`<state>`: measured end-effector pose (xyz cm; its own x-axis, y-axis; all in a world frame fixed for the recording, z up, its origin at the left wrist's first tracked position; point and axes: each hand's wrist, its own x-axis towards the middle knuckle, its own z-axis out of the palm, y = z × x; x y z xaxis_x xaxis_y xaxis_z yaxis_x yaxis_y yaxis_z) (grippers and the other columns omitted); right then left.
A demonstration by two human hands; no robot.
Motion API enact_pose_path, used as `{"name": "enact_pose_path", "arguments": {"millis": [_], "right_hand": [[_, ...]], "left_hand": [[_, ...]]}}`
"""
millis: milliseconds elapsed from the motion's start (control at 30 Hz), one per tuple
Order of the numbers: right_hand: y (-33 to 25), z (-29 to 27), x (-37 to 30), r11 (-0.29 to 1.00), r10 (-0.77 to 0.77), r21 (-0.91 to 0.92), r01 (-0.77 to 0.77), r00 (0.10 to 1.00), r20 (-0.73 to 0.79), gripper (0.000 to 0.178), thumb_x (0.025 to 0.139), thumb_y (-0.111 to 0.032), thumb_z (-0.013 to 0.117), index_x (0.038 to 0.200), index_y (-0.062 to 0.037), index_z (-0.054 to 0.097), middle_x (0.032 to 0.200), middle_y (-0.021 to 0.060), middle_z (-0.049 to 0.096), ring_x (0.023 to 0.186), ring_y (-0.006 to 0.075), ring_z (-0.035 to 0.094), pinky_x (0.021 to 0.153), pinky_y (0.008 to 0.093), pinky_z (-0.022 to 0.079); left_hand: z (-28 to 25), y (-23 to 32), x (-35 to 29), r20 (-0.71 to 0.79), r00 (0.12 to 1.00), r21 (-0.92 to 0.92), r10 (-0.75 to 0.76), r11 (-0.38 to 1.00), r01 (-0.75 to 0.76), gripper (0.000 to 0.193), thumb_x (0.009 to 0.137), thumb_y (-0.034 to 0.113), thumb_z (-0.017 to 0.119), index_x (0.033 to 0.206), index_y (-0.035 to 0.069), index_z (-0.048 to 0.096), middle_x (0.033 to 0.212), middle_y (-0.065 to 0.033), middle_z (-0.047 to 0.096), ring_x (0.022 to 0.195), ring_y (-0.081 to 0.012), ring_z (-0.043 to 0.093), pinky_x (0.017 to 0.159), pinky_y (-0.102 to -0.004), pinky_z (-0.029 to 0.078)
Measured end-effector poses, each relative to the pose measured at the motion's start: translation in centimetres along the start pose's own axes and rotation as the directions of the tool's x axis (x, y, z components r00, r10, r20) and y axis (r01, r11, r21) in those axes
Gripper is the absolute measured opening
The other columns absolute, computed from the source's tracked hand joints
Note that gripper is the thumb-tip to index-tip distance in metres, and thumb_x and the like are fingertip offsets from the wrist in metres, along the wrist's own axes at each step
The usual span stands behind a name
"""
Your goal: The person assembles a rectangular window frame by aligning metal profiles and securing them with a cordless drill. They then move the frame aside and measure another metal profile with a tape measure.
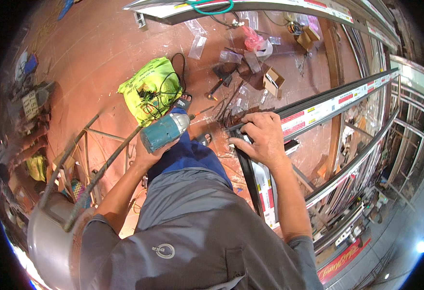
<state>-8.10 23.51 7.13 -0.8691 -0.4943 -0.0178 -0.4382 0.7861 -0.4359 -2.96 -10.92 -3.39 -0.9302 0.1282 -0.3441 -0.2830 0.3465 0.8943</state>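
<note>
My left hand [146,155] is wrapped round the handle of a teal cordless drill [165,131]. Its long thin bit [203,110] points away to the right, toward a frame corner. My right hand [266,137] grips that corner of a dark aluminium frame [318,112], thumb on the near side and fingers curled over the top. Red and white protective tape covers the frame's bars. The palm hides part of the joint. Whether a small screw sits between thumb and fingers cannot be seen.
A bright yellow-green bag [150,89] with a black cord lies on the red floor ahead. Beyond are a hammer [216,89], an open cardboard box [273,82] and plastic scraps. A metal chair [59,241] stands at left; another long frame [270,6] crosses the far side.
</note>
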Motion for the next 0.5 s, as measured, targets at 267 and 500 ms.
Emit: {"name": "enact_pose_path", "arguments": {"millis": [267,500], "right_hand": [[-0.2,0.5,-1.9,0.989,-0.133,0.063,0.131,0.991,0.018,0.021,0.086,-0.017,0.079,0.101,-0.0056,0.069,0.112,0.0132,0.071,0.109,0.0345,0.065,0.096,0.0454,0.047],[0.7,0.5,-2.0,0.930,-0.186,0.324,0.173,0.982,0.008,0.019,0.091,-0.014,0.076,0.107,-0.0041,0.074,0.115,0.0130,0.074,0.111,0.0333,0.068,0.099,0.0450,0.050]], "left_hand": [[4.2,-2.7,-9.8,-0.135,0.961,0.215,0.240,0.954,-0.208,0.040,0.089,0.024,0.085,0.121,0.004,0.072,0.114,-0.0090,0.079,0.104,-0.0234,0.075,0.091,-0.0382,0.059],[9.7,-5.4,-15.2,-0.087,0.972,0.338,0.216,0.925,-0.176,0.044,0.090,0.042,0.081,0.126,0.016,0.074,0.121,-0.0050,0.078,0.118,-0.0271,0.070,0.108,-0.0422,0.052]]}}
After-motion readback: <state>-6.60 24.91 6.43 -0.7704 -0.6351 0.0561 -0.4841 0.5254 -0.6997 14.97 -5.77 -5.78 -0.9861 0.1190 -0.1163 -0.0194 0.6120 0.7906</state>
